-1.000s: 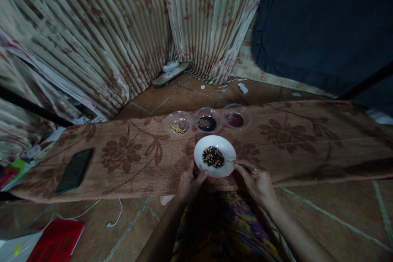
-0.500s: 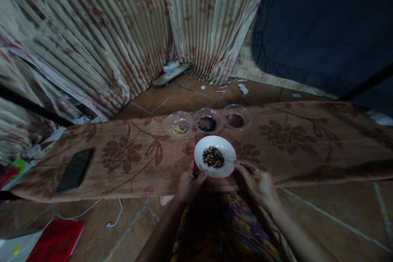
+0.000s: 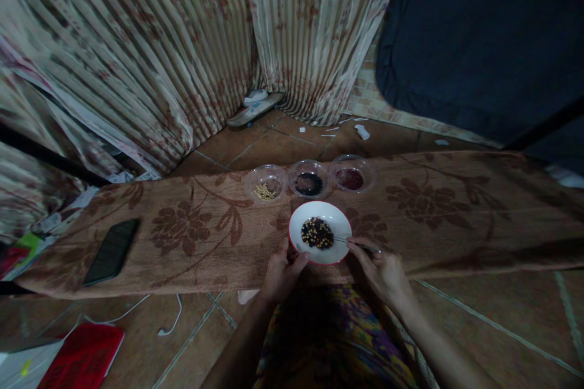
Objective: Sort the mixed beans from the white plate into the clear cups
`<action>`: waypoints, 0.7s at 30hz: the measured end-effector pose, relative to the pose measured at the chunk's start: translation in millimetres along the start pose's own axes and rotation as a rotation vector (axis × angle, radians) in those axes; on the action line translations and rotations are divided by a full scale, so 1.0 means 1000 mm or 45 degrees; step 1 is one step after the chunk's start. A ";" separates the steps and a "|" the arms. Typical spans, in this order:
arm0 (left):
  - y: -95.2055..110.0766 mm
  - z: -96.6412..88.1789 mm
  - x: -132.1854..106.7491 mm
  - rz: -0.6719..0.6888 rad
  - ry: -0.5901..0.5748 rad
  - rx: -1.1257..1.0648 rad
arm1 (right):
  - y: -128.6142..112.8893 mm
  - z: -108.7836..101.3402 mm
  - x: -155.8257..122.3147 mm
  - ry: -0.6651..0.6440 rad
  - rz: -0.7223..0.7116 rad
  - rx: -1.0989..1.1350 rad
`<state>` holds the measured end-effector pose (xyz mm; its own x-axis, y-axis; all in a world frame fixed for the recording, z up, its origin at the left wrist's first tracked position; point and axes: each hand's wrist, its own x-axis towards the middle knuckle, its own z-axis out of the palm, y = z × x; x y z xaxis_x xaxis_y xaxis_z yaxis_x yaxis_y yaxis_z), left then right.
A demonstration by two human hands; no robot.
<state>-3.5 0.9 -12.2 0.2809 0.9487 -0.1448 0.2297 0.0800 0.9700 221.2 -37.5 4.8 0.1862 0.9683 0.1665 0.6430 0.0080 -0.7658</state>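
A white bowl (image 3: 336,253) with a red rim holds a mix of dark and pale yellow beans (image 3: 317,233). My left hand (image 3: 283,270) grips its lower left rim, thumb over the edge. Pinched in my right hand (image 3: 382,270) is a thin silvery utensil (image 3: 341,239); its tip reaches the beans, and its exact kind is unclear. Beyond the bowl, three clear plastic bowls stand in a row: one with yellow beans (image 3: 264,192), one with black beans (image 3: 309,184), one with dark red beans (image 3: 350,179).
A patterned brown cloth (image 3: 219,255) covers the narrow table. A dark phone (image 3: 112,252) lies at its left. Striped curtains (image 3: 182,42) hang behind, with a dark blue cover (image 3: 483,42) at right. A red item (image 3: 82,355) and white earphones (image 3: 176,319) are on the lower left floor.
My right hand and the utensil have shifted very slightly at the bowl's right rim. My left hand keeps its grip, and the bowls stay in place.
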 end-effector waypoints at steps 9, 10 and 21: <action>0.001 0.000 0.000 -0.013 -0.004 -0.019 | -0.003 0.000 0.001 0.037 -0.030 0.022; 0.001 0.000 0.000 -0.005 -0.003 -0.002 | -0.004 0.000 0.001 0.046 -0.023 0.025; -0.002 0.001 0.000 0.018 -0.014 -0.041 | 0.003 -0.001 -0.002 0.019 -0.017 -0.013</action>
<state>-2.9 0.4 -14.6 0.2946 0.9463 -0.1330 0.1953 0.0766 0.9778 223.0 -39.3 2.9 0.1888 0.9643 0.1857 0.6531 0.0179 -0.7570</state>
